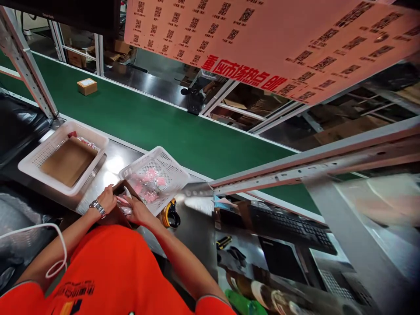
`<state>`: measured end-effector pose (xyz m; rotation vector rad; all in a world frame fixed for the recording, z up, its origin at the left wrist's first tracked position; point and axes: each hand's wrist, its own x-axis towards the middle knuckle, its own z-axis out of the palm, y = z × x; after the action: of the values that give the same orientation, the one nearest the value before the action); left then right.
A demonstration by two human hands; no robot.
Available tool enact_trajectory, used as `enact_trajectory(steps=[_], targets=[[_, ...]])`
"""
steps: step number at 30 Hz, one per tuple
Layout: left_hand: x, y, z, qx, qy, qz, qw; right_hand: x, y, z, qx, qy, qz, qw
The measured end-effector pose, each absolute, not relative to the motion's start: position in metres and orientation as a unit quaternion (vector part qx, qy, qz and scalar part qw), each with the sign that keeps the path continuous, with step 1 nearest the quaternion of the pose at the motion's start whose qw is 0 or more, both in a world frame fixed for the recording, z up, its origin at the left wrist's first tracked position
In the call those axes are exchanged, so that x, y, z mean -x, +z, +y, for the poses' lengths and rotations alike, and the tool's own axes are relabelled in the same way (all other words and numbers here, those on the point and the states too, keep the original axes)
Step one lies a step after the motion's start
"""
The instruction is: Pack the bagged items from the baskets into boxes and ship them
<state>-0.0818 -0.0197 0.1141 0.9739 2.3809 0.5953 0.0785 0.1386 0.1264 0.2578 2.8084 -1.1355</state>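
Observation:
A small open cardboard box stands against my body at the bench's near edge. My left hand, with a metal watch at its wrist, grips the box's left side, fingers closed on its edge. Over the opening, my right hand has its fingers closed on a pink and white packet. Just beyond it, a white perforated basket holds pink items in clear wrapping. Another white basket at the left contains a flat brown cardboard piece and red packets.
A green conveyor belt runs behind the baskets, carrying a small carton. A yellow and black tape roll lies right of my hands. Metal posts, a keyboard and a pink code sheet surround the bench.

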Motion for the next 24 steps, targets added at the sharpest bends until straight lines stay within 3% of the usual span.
enact_trajectory(steps=[6,11,14,16,20,24], targets=[[0.081,0.117,-0.019,-0.343,0.226,0.878,0.246,-0.095,0.143,0.144,-0.037,-0.344,0.935,-0.083],[0.077,0.121,-0.023,-0.348,0.229,0.876,0.245,-0.110,0.151,0.152,-0.015,-0.357,0.933,0.035],[0.076,0.120,-0.036,-0.337,0.224,0.883,0.236,-0.112,0.138,0.178,-0.046,-0.419,0.905,-0.051],[0.077,0.118,-0.049,-0.321,0.207,0.900,0.209,-0.108,0.123,0.205,-0.144,-0.414,0.895,-0.086],[0.086,0.115,-0.067,-0.304,0.181,0.924,0.148,-0.093,0.084,0.248,-0.307,-0.295,0.901,0.080],[0.094,0.112,-0.059,-0.315,0.214,0.911,0.159,-0.065,0.050,0.251,-0.289,-0.252,0.912,0.148]])
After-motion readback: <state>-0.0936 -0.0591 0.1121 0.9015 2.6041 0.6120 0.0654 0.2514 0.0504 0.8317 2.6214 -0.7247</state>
